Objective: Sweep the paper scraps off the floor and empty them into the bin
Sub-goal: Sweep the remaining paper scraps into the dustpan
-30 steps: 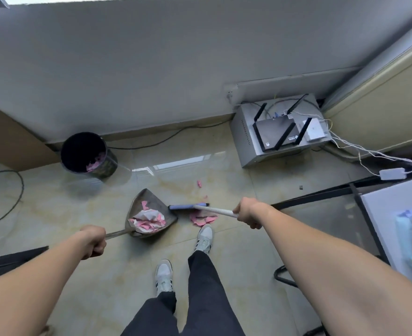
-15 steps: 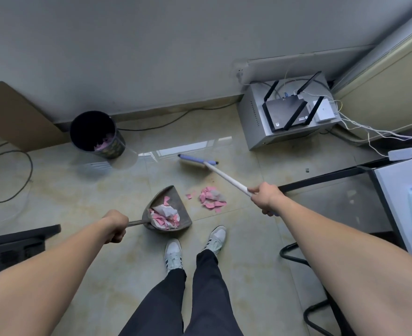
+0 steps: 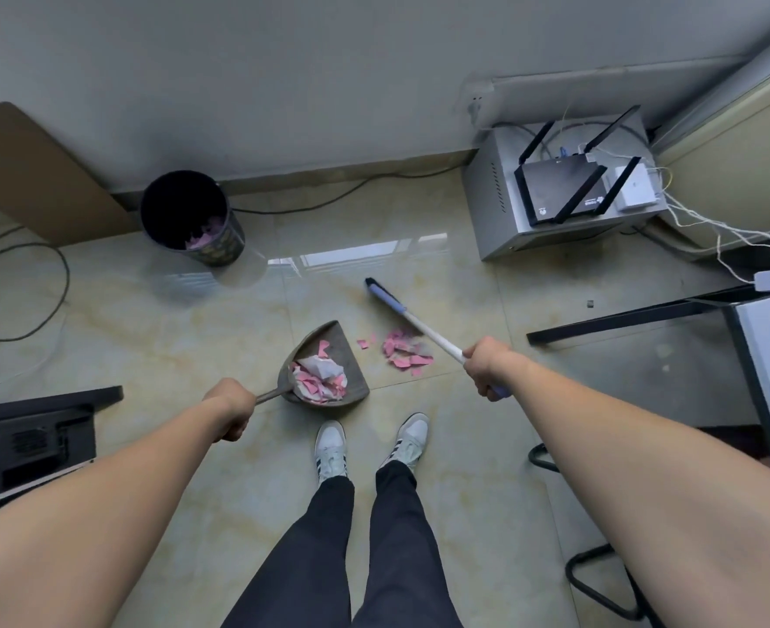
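Note:
My left hand (image 3: pixel 231 410) grips the handle of a brown dustpan (image 3: pixel 342 355) resting on the floor, with pink and white paper scraps heaped inside it. A small pile of pink paper scraps (image 3: pixel 404 353) lies on the tiles just right of the pan. My right hand (image 3: pixel 487 367) grips the white handle of a broom (image 3: pixel 423 330). The broom's blue head (image 3: pixel 380 294) sits on the floor beyond that pile. A black bin (image 3: pixel 190 217) stands by the wall at the back left, with pink scraps in its bottom.
A grey metal box (image 3: pixel 505 210) with a black router on top stands at the back right, trailing white cables. A black cable loop (image 3: pixel 20 287) lies on the floor at the left. A black table frame (image 3: pixel 623 317) is at the right. My shoes (image 3: pixel 328 448) stand just behind the dustpan.
The broom head lifted away from the scraps beside the pan and swung out to the far side of the pile. The dustpan stayed on the floor.

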Motion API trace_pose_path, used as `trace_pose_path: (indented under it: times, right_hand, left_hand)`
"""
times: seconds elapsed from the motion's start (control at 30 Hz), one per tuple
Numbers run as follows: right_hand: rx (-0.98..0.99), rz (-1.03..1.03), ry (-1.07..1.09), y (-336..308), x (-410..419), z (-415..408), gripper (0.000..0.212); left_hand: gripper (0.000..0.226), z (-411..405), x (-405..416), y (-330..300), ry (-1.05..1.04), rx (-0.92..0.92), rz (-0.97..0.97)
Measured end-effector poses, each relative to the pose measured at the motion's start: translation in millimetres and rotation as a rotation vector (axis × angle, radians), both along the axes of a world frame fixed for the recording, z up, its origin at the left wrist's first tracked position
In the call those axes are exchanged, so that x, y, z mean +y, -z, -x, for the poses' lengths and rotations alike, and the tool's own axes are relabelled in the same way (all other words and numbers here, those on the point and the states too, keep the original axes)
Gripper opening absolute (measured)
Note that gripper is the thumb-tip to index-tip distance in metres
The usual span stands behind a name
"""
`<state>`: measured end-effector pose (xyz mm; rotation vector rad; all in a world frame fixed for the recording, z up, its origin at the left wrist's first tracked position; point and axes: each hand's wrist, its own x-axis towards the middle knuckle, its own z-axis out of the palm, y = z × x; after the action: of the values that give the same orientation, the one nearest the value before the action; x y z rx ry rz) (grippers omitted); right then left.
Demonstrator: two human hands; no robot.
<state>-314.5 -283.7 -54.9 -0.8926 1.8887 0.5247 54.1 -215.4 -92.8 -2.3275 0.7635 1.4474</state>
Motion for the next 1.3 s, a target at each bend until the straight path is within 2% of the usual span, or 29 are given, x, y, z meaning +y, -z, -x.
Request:
trace_pose_path:
  times: [0.13, 0.37, 0.57, 0.77, 0.9, 1.13, 1.3]
  right_hand:
    - [-0.047, -0.048, -0.029, -21.7, 14.1, 17.2, 0.045]
    - [-0.065, -0.004, 0.098, -46.1, 45.3, 43.6, 0.046]
    - [-0.09, 0.07, 0.51, -11.6, 101.4, 30.6, 0.049]
    - [-0.128, 0.058, 0.851, -0.7, 107.7, -0.8, 0.044]
    - [-0.142, 0.009, 0.881, -6.8, 105.5, -18.7, 0.021]
    - [-0.187, -0.088, 1.074, -3.7, 118.4, -53.8, 0.035]
    - [-0.271, -0.101, 1.02, -6.0, 116.7, -67.3, 0.033]
  left_hand:
    - [0.02, 0.8, 4.7, 2.1, -0.028, 0.003, -0.022]
    - [0.017, -1.1, 6.9, 0.7, -0.044, 0.001, -0.041]
    - [0.023, 5.2, 0.4, -10.8, -0.083, 0.023, 0.009]
    - [0.024, 6.3, -4.6, -18.9, -0.091, 0.054, 0.016]
    - [0.023, 5.2, 0.1, -15.6, -0.054, 0.049, 0.018]
    - [0.02, 12.8, 8.1, -7.0, 0.056, 0.011, -0.015]
    - [0.021, 17.4, 7.8, -9.2, 0.153, -0.022, -0.047]
